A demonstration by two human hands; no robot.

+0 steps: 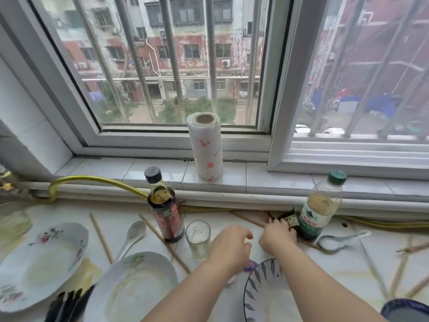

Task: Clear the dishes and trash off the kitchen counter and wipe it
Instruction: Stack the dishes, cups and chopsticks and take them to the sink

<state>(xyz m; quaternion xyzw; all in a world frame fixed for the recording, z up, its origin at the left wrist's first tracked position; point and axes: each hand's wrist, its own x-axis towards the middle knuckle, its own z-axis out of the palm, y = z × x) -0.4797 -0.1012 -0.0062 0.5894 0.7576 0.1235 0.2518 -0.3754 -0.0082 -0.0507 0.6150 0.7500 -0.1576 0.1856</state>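
Observation:
My right hand [277, 238] reaches to the back of the counter and pinches a dark crumpled wrapper [289, 221] lying beside the clear plastic bottle [321, 205]. My left hand [229, 246] hovers just right of the empty glass [198, 239], fingers loosely curled, holding nothing. Around them lie a dark sauce bottle [164, 205], a white spoon [133, 235], loose chopsticks [101, 238], two floral plates [41, 263] [130, 289] and a leaf-patterned bowl [262, 291] under my forearms.
A paper towel roll [206, 147] stands on the tiled sill. A yellow hose [97, 180] runs along the back wall. Another spoon [341, 239] and more chopsticks [399, 273] lie at the right. A blue bowl rim [406, 310] shows at the bottom right.

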